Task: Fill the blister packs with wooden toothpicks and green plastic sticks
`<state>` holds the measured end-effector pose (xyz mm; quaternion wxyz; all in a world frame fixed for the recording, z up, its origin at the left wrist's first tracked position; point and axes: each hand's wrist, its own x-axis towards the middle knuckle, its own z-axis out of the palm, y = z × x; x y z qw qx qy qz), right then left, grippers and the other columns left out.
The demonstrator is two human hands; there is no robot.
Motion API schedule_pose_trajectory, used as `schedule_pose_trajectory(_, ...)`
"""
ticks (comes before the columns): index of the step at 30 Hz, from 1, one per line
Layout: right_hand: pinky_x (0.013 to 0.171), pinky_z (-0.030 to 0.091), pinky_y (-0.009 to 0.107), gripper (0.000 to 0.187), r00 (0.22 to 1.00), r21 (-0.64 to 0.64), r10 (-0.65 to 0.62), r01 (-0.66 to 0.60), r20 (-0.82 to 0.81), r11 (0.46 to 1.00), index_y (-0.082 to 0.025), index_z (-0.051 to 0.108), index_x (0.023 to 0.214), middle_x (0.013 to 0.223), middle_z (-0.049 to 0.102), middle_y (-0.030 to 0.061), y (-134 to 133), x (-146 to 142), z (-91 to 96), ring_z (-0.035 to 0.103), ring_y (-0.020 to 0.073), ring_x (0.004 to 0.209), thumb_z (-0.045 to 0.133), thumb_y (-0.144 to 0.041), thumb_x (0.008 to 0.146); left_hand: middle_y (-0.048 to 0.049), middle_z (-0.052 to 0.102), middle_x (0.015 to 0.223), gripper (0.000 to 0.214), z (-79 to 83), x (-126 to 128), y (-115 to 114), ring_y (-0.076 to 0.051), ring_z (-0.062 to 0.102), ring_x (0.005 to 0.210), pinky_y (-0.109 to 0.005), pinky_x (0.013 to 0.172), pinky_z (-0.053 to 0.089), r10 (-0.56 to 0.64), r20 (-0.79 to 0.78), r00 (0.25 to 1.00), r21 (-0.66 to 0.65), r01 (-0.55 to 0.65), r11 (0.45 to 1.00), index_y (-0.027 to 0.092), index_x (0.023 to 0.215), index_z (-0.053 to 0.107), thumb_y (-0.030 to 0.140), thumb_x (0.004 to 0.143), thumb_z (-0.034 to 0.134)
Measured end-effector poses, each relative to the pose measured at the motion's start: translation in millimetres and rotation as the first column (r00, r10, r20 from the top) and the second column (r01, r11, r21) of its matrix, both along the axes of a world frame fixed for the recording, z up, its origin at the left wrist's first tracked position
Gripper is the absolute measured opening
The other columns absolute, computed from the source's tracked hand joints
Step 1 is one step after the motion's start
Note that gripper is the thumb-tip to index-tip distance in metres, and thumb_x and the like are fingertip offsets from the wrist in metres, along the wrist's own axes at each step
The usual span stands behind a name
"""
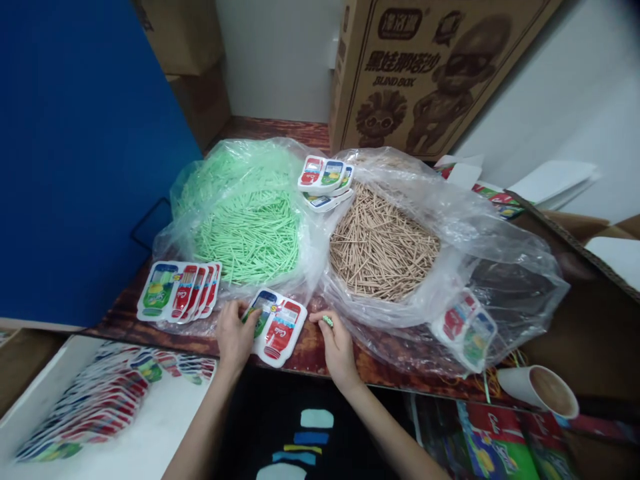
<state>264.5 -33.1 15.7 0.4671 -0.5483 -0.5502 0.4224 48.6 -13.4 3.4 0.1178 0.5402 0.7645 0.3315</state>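
My left hand (pixel 236 335) is closed on the left side of a two-part blister card (pixel 284 333) with green and red can pictures, which lies tilted at the table's front edge. Pinched in my right hand (pixel 341 350) is a small bundle of short green sticks (pixel 327 321), just right of that card. Behind my hands spreads a pile of green sticks (pixel 250 240) in a clear plastic bag. Beside it lies a pile of brown sticks (pixel 385 247) in another clear bag. Several similar cards (pixel 160 293) overlap to the left, and a small stack (pixel 320 175) rests between the bags.
Lower left, a white bin (pixel 165 413) holds rows of cards. A paper cup (pixel 540 390) tilts at the right edge near rubber bands. A large printed carton (pixel 400 73) stands behind; a blue panel (pixel 85 167) rises on the left. One more card (pixel 467 330) lies right.
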Motion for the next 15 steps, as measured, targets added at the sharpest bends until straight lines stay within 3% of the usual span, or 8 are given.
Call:
schedule_pose_trajectory(8,0.088,0.045,0.032,0.02,0.998,0.0,0.059,-0.059,-0.012,0.998,-0.021,0.063,0.089,0.092,0.069,0.0045,0.9,3.9,-3.8,0.063,0.0192,0.091,0.044,-0.025,0.093,-0.0001,0.058,0.073,0.017,-3.7,-10.0,0.9,-0.019,0.057,0.071,-0.03,0.069,0.043,-0.066,0.075,0.995,0.097,0.058,0.994,0.021,0.074,0.058,0.037,0.08,0.058)
schedule_pose_trajectory(12,0.088,0.045,0.032,0.02,0.998,-0.006,0.068,-0.068,-0.011,0.998,-0.021,0.064,0.091,0.095,0.07,0.0046,0.4,4.7,-4.5,0.064,0.019,0.09,0.044,-0.025,0.094,-0.0018,0.061,0.08,0.018,-5.5,-10.7,-1.8,-0.02,0.059,0.075,-0.031,0.071,0.045,-0.009,0.105,0.994,0.124,-0.005,0.992,0.02,0.084,0.062,0.037,0.079,0.06)
schedule_pose_trajectory(15,0.088,0.046,0.033,0.02,0.998,-0.001,0.068,-0.068,-0.009,0.998,-0.021,0.064,0.091,0.095,0.07,0.0049,0.5,5.0,-5.2,0.064,0.0197,0.093,0.044,-0.026,0.094,0.0,0.061,0.074,0.019,-3.9,-10.7,-3.9,-0.018,0.059,0.069,-0.03,0.067,0.045,0.036,0.14,0.989,0.112,-0.052,0.992,0.019,0.082,0.062,0.038,0.078,0.061)
